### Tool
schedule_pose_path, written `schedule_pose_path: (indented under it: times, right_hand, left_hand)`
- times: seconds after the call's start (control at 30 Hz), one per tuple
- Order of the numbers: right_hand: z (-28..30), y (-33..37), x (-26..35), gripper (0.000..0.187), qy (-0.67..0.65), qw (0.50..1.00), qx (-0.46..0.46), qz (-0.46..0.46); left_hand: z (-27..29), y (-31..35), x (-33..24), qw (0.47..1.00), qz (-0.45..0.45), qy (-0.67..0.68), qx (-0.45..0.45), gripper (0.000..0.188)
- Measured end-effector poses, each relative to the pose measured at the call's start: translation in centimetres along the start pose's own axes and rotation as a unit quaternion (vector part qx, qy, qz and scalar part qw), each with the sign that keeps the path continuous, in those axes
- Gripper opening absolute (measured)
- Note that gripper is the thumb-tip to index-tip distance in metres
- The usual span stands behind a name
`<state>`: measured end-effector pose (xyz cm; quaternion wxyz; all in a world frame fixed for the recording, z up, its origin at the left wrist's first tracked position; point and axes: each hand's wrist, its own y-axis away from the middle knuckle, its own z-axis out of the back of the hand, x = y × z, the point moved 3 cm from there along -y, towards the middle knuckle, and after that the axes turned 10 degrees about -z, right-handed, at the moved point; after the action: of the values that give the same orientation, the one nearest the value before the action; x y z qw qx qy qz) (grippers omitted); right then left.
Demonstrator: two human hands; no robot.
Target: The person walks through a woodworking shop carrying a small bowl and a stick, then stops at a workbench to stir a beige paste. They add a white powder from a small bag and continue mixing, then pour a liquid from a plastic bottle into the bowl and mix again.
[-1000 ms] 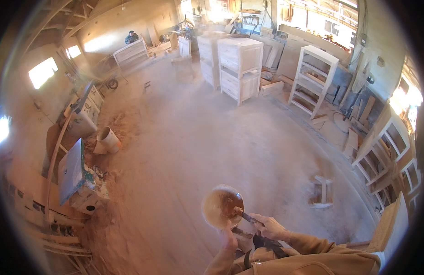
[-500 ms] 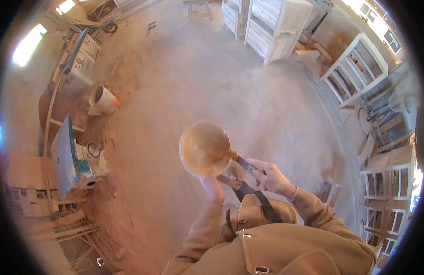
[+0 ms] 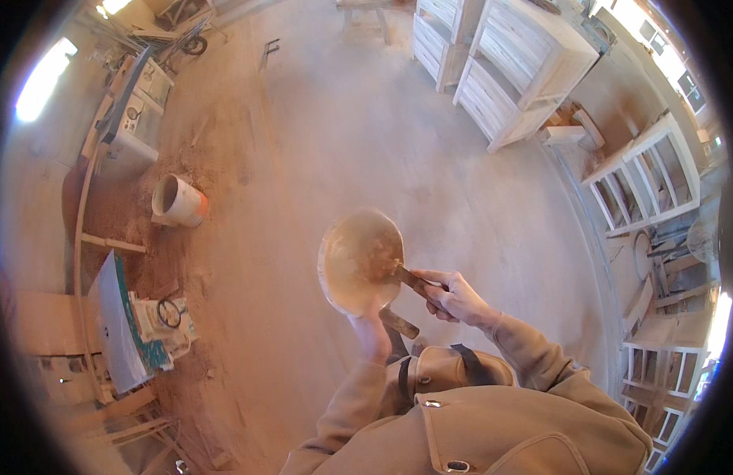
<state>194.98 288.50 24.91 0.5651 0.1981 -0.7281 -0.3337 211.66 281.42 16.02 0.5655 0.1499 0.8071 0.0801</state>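
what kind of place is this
Probably a woodworking shop: there's a boxy, pale wooden cabinet, an open, pale wooden shelf frame, and scattered reddish-brown, sawdust-like debris.

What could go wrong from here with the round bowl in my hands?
The left hand appears to support the round bowl at its near edge, so it might tip.
The handled tool in the right hand reaches the bowl's right side; a hard push could jolt it.
Dust from the floor may get inside.
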Motion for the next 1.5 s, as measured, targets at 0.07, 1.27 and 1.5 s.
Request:
schedule_pose_path:
  times: [0.07, 1.27, 1.5]
  right_hand:
    - [0.4, -4.5, 3.6, 0.043, 0.000, 1.000, -0.002, -0.003]
    - [19.7, -57.2, 65.7, 0.058, 0.519, 0.817, -0.132, 0.214]
    - [21.1, -71.9, 79.2, 0.063, 0.569, 0.767, -0.150, 0.257]
  left_hand:
    - [-1.4, -6.2, -1.3, 1.000, 0.010, 0.017, 0.019, 0.047]
    - [-32.4, -80.7, -11.6, 0.997, 0.023, 0.063, -0.030, 0.043]
    - [-36.0, -98.5, -15.2, 0.997, 0.029, 0.054, 0.052, 0.044]
